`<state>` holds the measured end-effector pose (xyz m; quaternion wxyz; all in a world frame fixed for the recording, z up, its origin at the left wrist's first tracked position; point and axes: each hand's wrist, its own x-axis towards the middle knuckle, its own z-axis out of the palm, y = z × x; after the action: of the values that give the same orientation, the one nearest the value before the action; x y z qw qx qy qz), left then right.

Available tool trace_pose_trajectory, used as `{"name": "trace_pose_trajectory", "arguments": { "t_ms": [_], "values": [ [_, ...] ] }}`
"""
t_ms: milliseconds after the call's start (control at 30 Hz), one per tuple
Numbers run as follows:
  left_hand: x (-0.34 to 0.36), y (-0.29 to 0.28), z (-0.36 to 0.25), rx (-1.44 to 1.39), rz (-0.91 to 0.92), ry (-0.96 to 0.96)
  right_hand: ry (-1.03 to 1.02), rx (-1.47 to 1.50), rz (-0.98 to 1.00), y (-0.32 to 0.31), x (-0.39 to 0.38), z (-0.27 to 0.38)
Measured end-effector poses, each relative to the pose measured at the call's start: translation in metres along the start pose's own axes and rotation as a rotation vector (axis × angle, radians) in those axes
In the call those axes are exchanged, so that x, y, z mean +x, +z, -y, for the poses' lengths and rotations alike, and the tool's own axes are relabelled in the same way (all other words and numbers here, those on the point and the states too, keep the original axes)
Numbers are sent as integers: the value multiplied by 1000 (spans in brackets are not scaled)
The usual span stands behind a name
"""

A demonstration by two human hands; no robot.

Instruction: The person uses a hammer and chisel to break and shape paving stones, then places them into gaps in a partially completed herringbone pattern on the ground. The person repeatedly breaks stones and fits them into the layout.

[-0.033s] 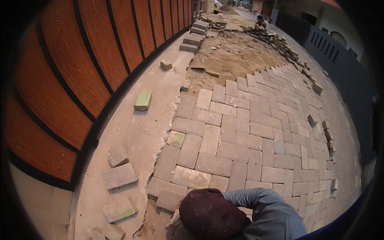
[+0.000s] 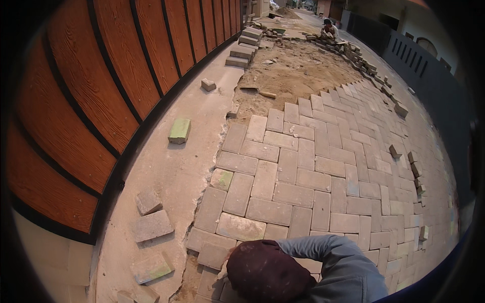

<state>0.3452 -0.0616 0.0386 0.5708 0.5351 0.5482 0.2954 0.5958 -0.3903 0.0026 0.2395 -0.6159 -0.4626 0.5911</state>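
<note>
Neither of my hands is in view. Close in front, at the lower edge, a co-worker in a dark maroon cap [image 2: 268, 270] and a grey-blue sleeve [image 2: 331, 252] bends low over the paving. The cap and shoulder hide most of what that person's hands do. Beside the cap, a grey paving block [image 2: 213, 255] lies askew at the ragged left border of the herringbone paving [image 2: 290, 194]. A small strip of sand [image 2: 189, 278] shows there. Farther off, a trowel [image 2: 265, 94] with a wooden handle rests on the sand bed.
Left of the paving, loose blocks [image 2: 153, 225] and a green-faced block [image 2: 179, 130] lie on a concrete strip beside a wooden gate [image 2: 65, 116]. Block stacks [image 2: 240, 55] stand farther up. More blocks [image 2: 415, 169] line the right side. Another person [image 2: 328, 28] crouches far off.
The view has shifted very slightly. The far person's pose looks a little different. The near co-worker stays bent in the same place.
</note>
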Motion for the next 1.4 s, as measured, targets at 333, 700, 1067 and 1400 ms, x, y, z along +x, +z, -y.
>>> {"name": "trace_pose_trajectory", "arguments": {
  "t_ms": [333,700,1067,1400],
  "values": [
    [-15,71,-36,-62,3,-33,472,-737,-2405,-478,-448,121],
    [-14,38,-34,-83,-101,-39,80,-810,-884,-284,-100,-26],
    [-21,-79,3,-242,-258,2,12,-940,-662,-234,-39,75],
    [-156,-412,96,-507,-721,140,-291,-1090,-567,-34,26,326]
  ]
}}
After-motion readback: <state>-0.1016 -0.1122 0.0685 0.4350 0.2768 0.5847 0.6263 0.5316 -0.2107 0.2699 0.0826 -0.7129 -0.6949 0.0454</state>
